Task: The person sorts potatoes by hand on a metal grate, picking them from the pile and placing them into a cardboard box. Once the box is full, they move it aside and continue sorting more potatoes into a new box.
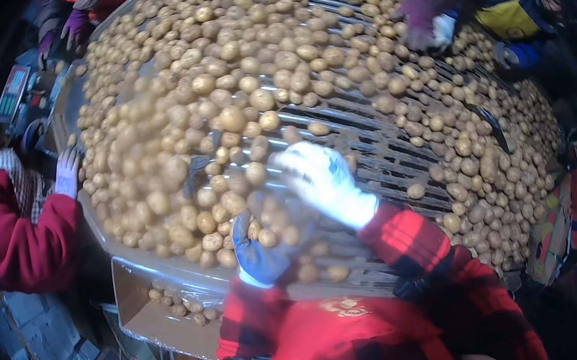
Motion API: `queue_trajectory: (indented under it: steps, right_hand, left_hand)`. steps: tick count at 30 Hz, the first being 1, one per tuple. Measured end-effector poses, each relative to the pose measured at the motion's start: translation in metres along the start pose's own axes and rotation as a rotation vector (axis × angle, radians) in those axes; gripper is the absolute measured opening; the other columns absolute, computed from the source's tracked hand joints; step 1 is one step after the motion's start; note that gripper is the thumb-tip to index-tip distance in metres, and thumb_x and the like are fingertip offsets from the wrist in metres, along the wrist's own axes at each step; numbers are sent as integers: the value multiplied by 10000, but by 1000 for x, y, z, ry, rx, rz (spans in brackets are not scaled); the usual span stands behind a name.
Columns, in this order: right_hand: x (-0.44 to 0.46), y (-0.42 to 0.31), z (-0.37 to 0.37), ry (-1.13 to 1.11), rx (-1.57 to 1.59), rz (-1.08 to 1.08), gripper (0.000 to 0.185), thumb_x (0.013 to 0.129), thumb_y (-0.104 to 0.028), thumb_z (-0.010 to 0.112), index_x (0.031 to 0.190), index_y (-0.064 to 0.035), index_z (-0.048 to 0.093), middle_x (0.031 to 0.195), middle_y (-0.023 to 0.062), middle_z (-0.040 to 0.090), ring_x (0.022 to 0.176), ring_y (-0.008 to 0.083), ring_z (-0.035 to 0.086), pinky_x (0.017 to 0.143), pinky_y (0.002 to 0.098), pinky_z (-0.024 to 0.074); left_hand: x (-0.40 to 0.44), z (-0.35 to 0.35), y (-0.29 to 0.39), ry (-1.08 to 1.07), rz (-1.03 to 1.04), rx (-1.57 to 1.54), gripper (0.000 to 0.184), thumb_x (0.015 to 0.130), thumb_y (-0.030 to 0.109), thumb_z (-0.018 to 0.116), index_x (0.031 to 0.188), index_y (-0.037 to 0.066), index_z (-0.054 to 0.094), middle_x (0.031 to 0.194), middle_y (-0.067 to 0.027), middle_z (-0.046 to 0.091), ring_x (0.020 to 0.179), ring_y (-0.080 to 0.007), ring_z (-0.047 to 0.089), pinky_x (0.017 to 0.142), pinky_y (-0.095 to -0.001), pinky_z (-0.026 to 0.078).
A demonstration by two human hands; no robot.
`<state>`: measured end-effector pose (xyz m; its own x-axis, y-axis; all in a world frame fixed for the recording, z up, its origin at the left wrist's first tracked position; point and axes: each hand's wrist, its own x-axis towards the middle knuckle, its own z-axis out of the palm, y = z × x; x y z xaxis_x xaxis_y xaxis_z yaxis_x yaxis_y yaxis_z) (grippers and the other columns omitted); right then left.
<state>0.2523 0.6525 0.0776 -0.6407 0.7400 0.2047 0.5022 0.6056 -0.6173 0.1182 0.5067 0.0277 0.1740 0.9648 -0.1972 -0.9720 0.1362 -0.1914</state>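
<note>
My left hand (260,255), in a blue-grey glove with a pale cuff, is low at the near edge of the potato heap. One digit points up and apart from the rest of the hand, and potatoes (267,237) lie right against it. Over the slatted metal grate, my right hand (323,179) wears a white glove; its fingertips are smeared by motion, so its grip cannot be made out. Loose potatoes (231,120) cover most of the round table, some blurred on the left. A dark scrap (195,175) lies among them.
Gloved hands of other people are at the table's left (67,173), upper left (74,26) and upper right (420,20). A cardboard box (139,316) with potatoes stands below the near left edge. A dark strip (491,125) lies on potatoes at right.
</note>
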Motion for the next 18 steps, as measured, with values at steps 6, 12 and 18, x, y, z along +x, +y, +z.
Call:
queue_trajectory:
  steps: [6,12,18]
  right_hand:
    - [-43,-39,-12,-51,-263,-270,342,705,-173,678,1044,-130,676,1142,97,625,1078,316,597,905,475,494]
    - [-94,56,-74,274,-318,426,358,828,-249,703,1122,-54,642,1128,176,650,1006,364,644,856,486,515]
    - [-90,183,-72,76,-764,1051,412,899,-444,672,1095,-89,599,1097,142,620,972,318,669,797,441,550]
  left_hand:
    - [35,-28,-17,15,247,1720,404,1001,285,511,1354,90,481,1325,-71,555,1265,-219,502,1073,-433,386]
    - [47,7,-40,115,32,850,449,1041,409,425,1441,213,482,1521,-59,440,1442,-295,336,1150,-608,281]
    - [56,28,-36,-42,-183,906,435,1028,457,437,1389,235,535,1534,-39,445,1457,-304,337,1135,-652,268]
